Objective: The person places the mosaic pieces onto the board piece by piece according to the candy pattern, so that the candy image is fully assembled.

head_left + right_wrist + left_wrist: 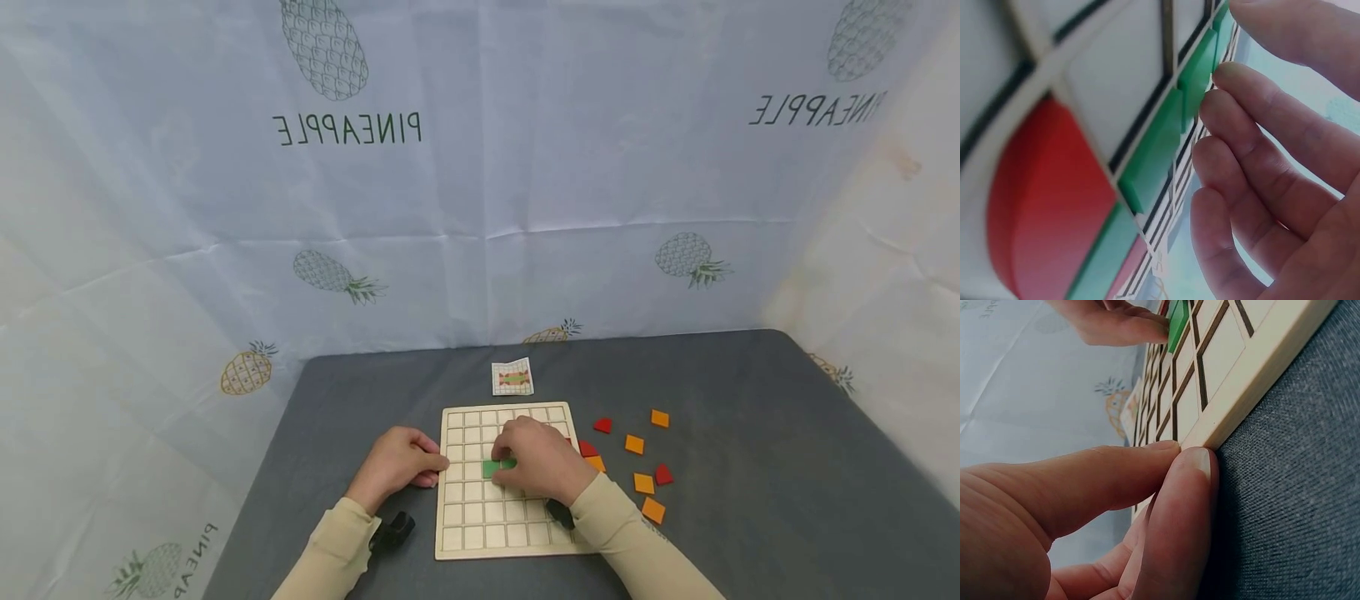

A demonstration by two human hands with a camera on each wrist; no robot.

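A pale curtain [525, 183] printed with pineapples hung behind the grey table [375, 392]. On the table lay one wooden board [474, 536] marked into squares, with two hands at it. The left hand [397, 462] pinched the board's left edge between thumb and forefinger. The right hand [542, 458] reached in over the middle of the board with bent fingers; its tips were at the green tiles [491, 468], but whether they gripped one or only touched it I couldn't tell.

The leftmost green tile lay just left of the right thumb and forefinger, in the board's middle, and the row ran left to right. The right hand was much the nearer; the left was apart from the tiles.

One small picture card [512, 377] lay beyond the board's far edge. The head view showed two green tiles; the right wrist view showed at least three in line, near a rounded red piece [1054, 206] on the board. Five orange squares [634, 444] and three loose red pieces [603, 425] showed on the right.
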